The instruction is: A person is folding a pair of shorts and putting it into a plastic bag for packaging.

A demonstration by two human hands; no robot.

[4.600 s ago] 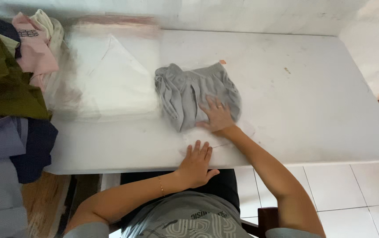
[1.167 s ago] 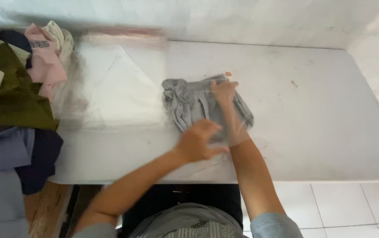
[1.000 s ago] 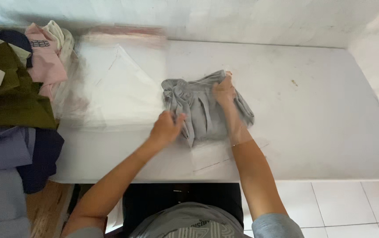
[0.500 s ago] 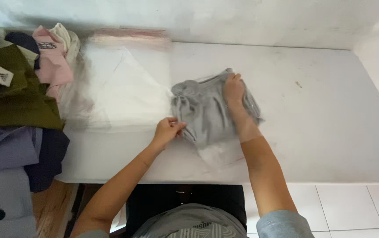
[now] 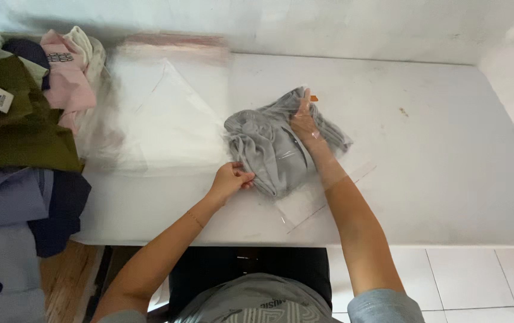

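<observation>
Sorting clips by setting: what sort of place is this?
Probably a small garment-packing workspace: a white table, a stack of clear plastic bags, a pile of folded clothes, and a grey garment going into a bag.

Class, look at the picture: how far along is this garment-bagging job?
Done: the grey garment is folded and partly inside the clear bag. In hand: the right hand, reaching inside the bag, presses the garment while the left hand grips its near edge. Left: the clothes pile and the stack of bags wait.
</observation>
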